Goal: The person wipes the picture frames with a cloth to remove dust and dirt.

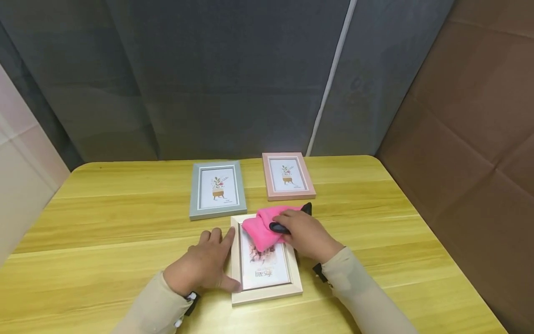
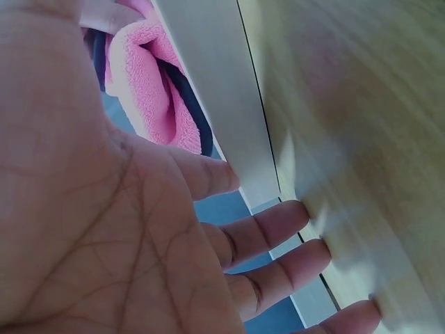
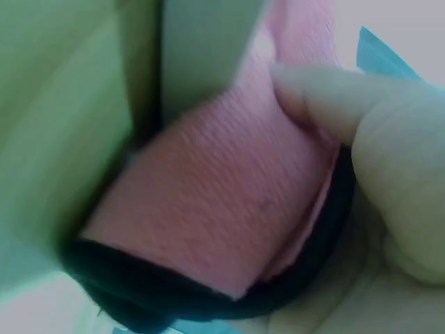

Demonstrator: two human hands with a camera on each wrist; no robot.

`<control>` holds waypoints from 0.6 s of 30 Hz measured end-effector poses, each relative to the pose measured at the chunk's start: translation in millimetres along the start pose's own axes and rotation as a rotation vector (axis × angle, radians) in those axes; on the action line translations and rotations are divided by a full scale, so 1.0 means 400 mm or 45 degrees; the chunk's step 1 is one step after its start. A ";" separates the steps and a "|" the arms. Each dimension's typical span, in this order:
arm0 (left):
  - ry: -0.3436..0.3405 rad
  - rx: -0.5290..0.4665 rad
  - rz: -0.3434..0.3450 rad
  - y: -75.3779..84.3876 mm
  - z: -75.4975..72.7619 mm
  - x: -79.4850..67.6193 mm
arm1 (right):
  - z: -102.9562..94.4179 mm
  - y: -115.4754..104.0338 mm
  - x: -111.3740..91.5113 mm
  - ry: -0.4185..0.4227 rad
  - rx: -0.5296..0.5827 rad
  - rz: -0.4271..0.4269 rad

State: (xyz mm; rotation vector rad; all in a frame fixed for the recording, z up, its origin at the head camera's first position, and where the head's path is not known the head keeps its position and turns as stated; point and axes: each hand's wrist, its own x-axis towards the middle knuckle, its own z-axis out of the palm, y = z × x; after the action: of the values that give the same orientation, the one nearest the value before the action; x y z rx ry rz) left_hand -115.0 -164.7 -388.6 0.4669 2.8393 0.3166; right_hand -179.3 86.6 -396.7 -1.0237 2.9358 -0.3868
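One cream frame (image 1: pixel 269 283) lies face up on the bench (image 1: pixel 112 241), on the near side of the grey frame (image 1: pixel 218 190) and the pink frame (image 1: pixel 288 176). The left hand (image 1: pixel 204 263) is spread, fingers fairly straight, thumb and forefinger at the cream frame's left border. The right hand (image 1: pixel 309 235) grips the cloth (image 1: pixel 263 229), bunched over that frame's far part. The cream frame looks light and stiff, its smooth clear front likely slippery and perhaps breakable; opposite borders seem the best hold. The cloth should be soft and limp, its folds giving a ready pinch. It is pink, fuzzy pile with dark edging; the frame's borders are flat, straight and square-cornered, perhaps wood or plastic, and the bench shows yellowish wood grain
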 end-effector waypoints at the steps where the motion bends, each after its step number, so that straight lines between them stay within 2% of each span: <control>1: 0.001 -0.002 0.003 0.000 -0.001 0.000 | -0.001 0.000 -0.001 -0.009 0.001 -0.013; 10: 0.020 0.003 0.013 0.003 -0.004 0.000 | -0.030 -0.021 -0.030 -0.227 0.040 -0.019; 18: 0.020 -0.006 0.005 -0.001 -0.001 -0.001 | -0.040 -0.049 -0.052 -0.334 0.052 -0.030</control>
State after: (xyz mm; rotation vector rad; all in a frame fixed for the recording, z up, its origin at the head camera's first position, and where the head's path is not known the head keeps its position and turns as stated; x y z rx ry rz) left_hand -114.9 -165.2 -388.0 0.4711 2.8528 0.3293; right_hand -152.5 88.2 -378.1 -1.0180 2.6752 -0.2866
